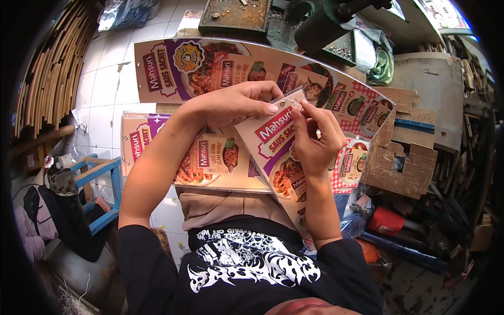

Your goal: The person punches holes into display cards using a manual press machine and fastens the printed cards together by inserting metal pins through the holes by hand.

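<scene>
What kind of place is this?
Probably a small workshop, perhaps for finishing signs: a green machine stands behind the printed sign in the hands, and a tall stack of thin strips, apparently wood, lines the left side.

White tiled floor [107, 94]; blue frame [116, 184]

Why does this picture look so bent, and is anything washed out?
Head view: the upper panel bows, probably from a wide lens, and the frame's corners go dark; head view: glare bleaches the far upper right; head view: left hand and right hand look reasonably sharp.
</scene>
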Demonstrator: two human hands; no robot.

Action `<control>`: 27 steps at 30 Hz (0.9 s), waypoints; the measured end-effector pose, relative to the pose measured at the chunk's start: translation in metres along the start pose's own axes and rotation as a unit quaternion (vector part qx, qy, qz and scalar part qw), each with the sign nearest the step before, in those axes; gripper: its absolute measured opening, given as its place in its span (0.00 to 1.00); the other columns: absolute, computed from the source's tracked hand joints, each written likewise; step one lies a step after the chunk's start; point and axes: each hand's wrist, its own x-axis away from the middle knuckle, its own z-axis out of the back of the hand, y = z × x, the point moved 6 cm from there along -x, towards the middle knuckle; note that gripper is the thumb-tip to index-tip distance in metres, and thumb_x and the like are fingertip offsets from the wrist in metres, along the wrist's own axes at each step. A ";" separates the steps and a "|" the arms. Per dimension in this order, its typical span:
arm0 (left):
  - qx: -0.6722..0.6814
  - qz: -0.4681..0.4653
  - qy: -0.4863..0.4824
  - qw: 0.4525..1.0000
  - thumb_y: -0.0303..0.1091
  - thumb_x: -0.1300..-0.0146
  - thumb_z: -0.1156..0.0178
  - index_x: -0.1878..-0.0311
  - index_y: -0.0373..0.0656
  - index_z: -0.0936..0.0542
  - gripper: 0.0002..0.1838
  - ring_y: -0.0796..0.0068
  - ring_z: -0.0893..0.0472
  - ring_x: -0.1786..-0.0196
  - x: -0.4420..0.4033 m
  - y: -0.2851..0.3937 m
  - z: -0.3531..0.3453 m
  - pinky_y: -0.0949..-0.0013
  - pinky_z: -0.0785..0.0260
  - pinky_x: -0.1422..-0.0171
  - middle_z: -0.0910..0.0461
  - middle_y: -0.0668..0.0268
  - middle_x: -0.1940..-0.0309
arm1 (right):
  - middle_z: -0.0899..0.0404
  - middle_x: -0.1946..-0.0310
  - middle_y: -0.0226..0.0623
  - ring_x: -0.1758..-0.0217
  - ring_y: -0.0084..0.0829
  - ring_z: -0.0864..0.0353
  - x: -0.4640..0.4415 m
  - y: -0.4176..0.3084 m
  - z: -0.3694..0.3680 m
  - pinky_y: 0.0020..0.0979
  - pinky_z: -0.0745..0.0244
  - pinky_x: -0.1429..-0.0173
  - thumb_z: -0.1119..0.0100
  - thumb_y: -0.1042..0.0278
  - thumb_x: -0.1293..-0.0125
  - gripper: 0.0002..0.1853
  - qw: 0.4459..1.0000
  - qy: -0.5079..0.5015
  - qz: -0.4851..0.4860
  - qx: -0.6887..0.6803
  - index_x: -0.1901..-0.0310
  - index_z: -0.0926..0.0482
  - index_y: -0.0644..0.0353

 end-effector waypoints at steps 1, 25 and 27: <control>-0.004 0.001 0.005 1.000 0.38 0.27 0.38 0.41 0.38 0.27 0.19 0.80 0.20 0.50 0.000 0.000 0.000 0.72 0.26 0.44 0.19 0.65 0.53 | 0.16 0.70 0.35 0.79 0.16 0.24 0.000 0.000 0.000 0.21 0.33 0.77 0.26 0.81 0.43 0.14 1.000 0.000 0.000 0.000 0.54 0.13 0.64; -0.037 -0.015 0.002 0.999 0.36 0.28 0.38 0.38 0.40 0.28 0.20 0.78 0.18 0.47 -0.003 -0.003 0.004 0.71 0.23 0.42 0.18 0.63 0.49 | 0.23 0.78 0.38 0.81 0.30 0.24 0.003 -0.018 -0.009 0.29 0.32 0.77 0.28 0.83 0.43 0.08 0.993 -0.008 0.094 0.071 0.63 0.16 0.65; -0.036 -0.019 0.001 0.999 0.36 0.28 0.38 0.38 0.40 0.28 0.20 0.78 0.18 0.47 -0.003 -0.005 0.004 0.71 0.23 0.42 0.18 0.63 0.49 | 0.23 0.79 0.38 0.81 0.30 0.25 0.004 -0.018 -0.009 0.29 0.32 0.77 0.28 0.83 0.43 0.08 0.993 -0.015 0.092 0.073 0.63 0.16 0.65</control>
